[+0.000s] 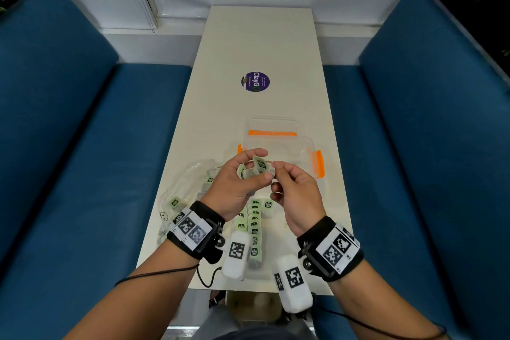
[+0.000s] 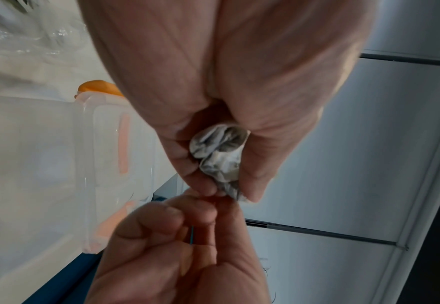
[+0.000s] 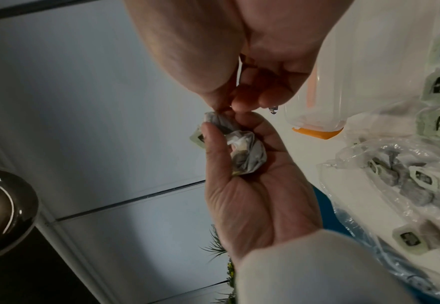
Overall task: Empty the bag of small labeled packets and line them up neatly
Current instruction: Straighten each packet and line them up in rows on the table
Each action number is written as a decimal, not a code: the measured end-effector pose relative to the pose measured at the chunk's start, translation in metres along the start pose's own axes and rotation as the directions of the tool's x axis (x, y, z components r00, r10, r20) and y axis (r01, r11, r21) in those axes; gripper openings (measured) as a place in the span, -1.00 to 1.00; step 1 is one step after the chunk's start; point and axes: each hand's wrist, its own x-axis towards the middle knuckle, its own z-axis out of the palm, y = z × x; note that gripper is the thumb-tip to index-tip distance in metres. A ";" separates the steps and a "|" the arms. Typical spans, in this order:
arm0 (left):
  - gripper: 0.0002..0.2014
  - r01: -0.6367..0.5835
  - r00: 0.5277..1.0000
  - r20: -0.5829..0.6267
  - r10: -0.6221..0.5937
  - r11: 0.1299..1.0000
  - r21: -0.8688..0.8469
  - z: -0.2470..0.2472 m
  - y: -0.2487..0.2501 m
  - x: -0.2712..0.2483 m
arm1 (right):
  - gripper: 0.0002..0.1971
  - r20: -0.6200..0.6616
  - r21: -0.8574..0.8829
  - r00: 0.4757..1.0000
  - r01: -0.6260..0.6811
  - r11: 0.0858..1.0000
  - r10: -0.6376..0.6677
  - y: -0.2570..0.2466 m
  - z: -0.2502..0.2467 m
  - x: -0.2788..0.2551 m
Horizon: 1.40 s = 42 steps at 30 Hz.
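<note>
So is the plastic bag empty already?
No, not empty. Several packets still show through the clear plastic bag lying on the table.

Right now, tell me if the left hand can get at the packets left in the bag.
Probably not yet: the left hand grips a bunch of packets. The bag lies just beside it on the table, nothing between.

Both hands raised, fingertips meeting: left hand (image 1: 237, 188) curled around packets (image 1: 258, 167), right hand (image 1: 299, 197) pinching.
</note>
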 end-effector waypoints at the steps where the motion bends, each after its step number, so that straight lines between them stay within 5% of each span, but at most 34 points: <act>1: -0.54 -0.006 1.000 -0.001 0.006 1.000 0.004 0.000 0.000 0.000 | -0.84 -0.002 -0.026 1.000 0.009 1.000 -0.009 0.002 -0.001 0.000; 9: -0.78 -0.054 0.996 -0.068 0.057 0.998 0.042 -0.003 -0.003 0.003 | -0.90 -0.015 -0.166 0.997 0.078 0.983 -0.082 0.008 -0.007 0.001; 18: -0.67 -0.013 0.983 -0.183 0.027 0.997 0.077 0.003 0.000 0.006 | -0.86 0.120 -0.402 0.971 0.238 0.884 -0.207 0.011 -0.012 0.004; 31: -0.97 0.103 0.951 -0.295 -0.093 0.994 0.019 0.004 0.009 0.008 | -0.96 0.049 -0.423 0.971 0.231 0.876 -0.232 0.008 -0.015 0.009; 36: -0.88 0.112 0.936 -0.340 -0.090 0.993 0.046 0.004 0.008 0.009 | -0.88 0.058 -0.495 0.973 0.223 0.839 -0.225 0.005 -0.020 0.007; 42: -0.83 0.100 0.939 -0.332 -0.091 0.995 0.010 0.005 0.009 0.008 | -0.90 0.096 -0.540 0.928 0.353 0.764 -0.360 -0.002 -0.017 0.001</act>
